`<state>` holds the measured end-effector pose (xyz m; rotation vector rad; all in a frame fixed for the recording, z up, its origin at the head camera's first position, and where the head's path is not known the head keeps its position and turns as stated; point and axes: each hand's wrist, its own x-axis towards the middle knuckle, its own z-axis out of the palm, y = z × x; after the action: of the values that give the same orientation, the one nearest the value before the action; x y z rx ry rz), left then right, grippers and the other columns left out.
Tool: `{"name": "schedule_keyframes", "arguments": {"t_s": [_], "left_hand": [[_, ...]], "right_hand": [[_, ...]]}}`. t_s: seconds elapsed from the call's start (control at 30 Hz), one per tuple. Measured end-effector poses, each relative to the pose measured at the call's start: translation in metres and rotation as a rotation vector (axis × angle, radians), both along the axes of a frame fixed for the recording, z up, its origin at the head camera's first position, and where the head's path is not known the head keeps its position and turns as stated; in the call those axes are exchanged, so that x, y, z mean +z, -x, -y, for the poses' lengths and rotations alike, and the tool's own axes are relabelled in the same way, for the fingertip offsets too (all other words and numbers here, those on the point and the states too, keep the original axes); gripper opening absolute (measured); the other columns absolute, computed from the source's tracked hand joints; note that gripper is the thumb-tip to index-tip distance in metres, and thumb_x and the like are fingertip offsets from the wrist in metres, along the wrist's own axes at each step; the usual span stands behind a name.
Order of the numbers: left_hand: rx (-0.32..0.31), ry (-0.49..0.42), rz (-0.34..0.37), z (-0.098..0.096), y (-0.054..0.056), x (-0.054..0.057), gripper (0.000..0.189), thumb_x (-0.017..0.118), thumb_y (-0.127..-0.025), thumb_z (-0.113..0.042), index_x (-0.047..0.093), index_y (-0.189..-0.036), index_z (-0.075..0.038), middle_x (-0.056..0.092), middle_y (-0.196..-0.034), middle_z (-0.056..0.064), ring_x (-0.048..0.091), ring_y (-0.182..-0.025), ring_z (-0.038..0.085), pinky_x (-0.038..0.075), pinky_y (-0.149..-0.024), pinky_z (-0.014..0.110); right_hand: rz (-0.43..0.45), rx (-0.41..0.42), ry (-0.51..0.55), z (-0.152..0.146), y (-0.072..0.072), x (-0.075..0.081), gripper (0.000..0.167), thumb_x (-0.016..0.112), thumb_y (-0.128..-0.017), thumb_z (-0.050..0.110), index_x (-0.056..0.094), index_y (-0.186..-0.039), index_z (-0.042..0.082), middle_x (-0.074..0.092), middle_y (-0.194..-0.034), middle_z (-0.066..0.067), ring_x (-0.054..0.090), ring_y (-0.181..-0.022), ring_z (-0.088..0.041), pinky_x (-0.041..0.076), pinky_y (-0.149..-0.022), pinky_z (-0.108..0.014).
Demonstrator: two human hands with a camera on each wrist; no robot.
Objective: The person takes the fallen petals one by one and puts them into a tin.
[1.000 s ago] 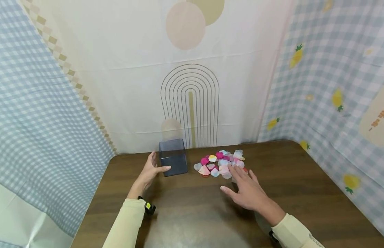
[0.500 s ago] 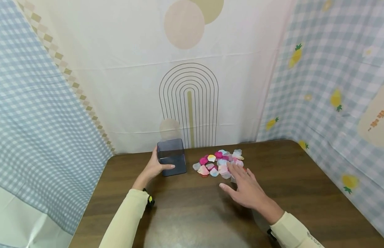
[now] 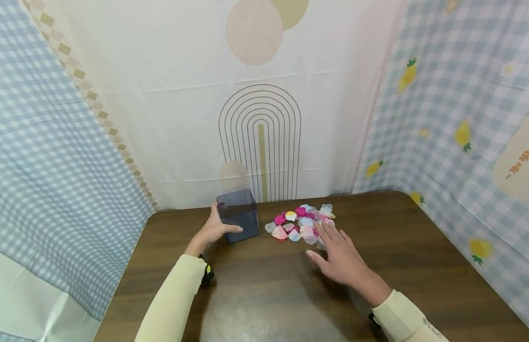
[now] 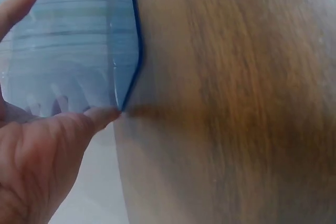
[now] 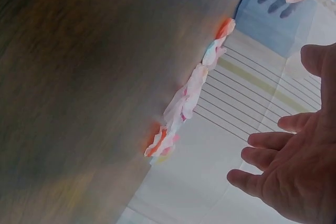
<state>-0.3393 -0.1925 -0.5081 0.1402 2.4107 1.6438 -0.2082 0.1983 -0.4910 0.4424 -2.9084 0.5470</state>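
Note:
A see-through blue-grey plastic box [image 3: 245, 225] stands near the table's back edge, left of the petals. My left hand [image 3: 211, 232] grips its left side, thumb along the near face and fingers on the far side. Through the clear wall in the right wrist view, those fingers show spread behind the box [image 5: 265, 22]. A loose pile of artificial flower petals [image 3: 306, 231], pink, magenta, white and pale blue, lies right of the box. My right hand [image 3: 341, 259] hovers at the pile's near right edge, fingers stretched, thumb apart, holding nothing. It hides some petals in the head view.
The brown wooden table [image 3: 264, 294] runs back to a pale cloth backdrop [image 3: 183, 142] with arch lines. Blue checked cloths hang at left and right [image 3: 444, 95]. A black strap with a small device [image 3: 207, 273] sits on the left wrist.
My left hand has closed in on the box and taken hold of its left side. The box has turned slightly. The right hand has stayed nearly still over the petals.

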Motion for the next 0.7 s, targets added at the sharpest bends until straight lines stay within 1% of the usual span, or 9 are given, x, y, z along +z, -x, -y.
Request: {"name": "schedule_keyframes", "arguments": {"t_s": [0.1,0.17,0.3,0.4,0.57,0.7], "left_hand": [[-0.023,-0.005,0.032,0.0034,0.0006,-0.0009,0.145,0.091,-0.083,-0.028,-0.026,-0.167,-0.014,-0.025,-0.178,0.013,-0.012,-0.168,0.037,0.008,-0.135,0.063],[-0.036,-0.018,0.046,0.0030,0.0005,-0.0003,0.146,0.091,-0.083,-0.028,-0.029,-0.166,-0.015,-0.028,-0.177,0.010,-0.015,-0.168,0.037,0.006,-0.135,0.063],[-0.044,-0.039,0.058,-0.0015,0.0002,0.0023,0.147,0.091,-0.082,-0.027,-0.030,-0.165,-0.016,-0.029,-0.177,0.011,-0.015,-0.168,0.037,0.007,-0.134,0.063],[-0.039,-0.052,0.060,-0.0036,0.0002,0.0024,0.147,0.090,-0.082,-0.025,-0.030,-0.165,-0.015,-0.029,-0.177,0.012,-0.015,-0.168,0.037,0.008,-0.135,0.062],[-0.032,-0.045,0.075,-0.0027,-0.0008,0.0011,0.145,0.089,-0.083,-0.024,-0.029,-0.166,-0.015,-0.029,-0.177,0.012,-0.015,-0.167,0.038,0.010,-0.134,0.062],[-0.020,-0.062,0.086,-0.0019,-0.0021,0.0007,0.144,0.088,-0.084,-0.021,-0.031,-0.165,-0.016,-0.030,-0.177,0.012,-0.016,-0.167,0.038,0.008,-0.134,0.063]], "right_hand": [[0.006,0.009,0.024,-0.0005,0.0001,-0.0001,0.087,0.069,-0.101,0.050,0.031,-0.168,0.011,0.039,-0.171,-0.023,0.038,-0.158,-0.043,0.028,-0.125,-0.073],[0.010,0.009,0.034,-0.0020,-0.0005,-0.0002,0.085,0.070,-0.101,0.048,0.032,-0.168,0.011,0.041,-0.170,-0.022,0.040,-0.157,-0.043,0.029,-0.125,-0.073],[0.009,0.005,0.041,-0.0055,-0.0009,-0.0001,0.084,0.072,-0.101,0.046,0.033,-0.167,0.012,0.042,-0.169,-0.022,0.041,-0.156,-0.044,0.031,-0.124,-0.072],[0.005,0.019,0.043,-0.0063,-0.0007,-0.0016,0.083,0.072,-0.101,0.044,0.034,-0.167,0.010,0.042,-0.169,-0.021,0.041,-0.156,-0.045,0.032,-0.124,-0.071],[0.008,0.052,0.038,-0.0050,-0.0015,-0.0063,0.082,0.071,-0.101,0.044,0.036,-0.166,0.007,0.042,-0.170,-0.021,0.040,-0.157,-0.046,0.037,-0.122,-0.069],[0.008,0.058,0.046,-0.0043,-0.0013,-0.0073,0.081,0.070,-0.101,0.044,0.038,-0.165,0.007,0.042,-0.170,-0.021,0.039,-0.158,-0.045,0.039,-0.121,-0.068]]}}
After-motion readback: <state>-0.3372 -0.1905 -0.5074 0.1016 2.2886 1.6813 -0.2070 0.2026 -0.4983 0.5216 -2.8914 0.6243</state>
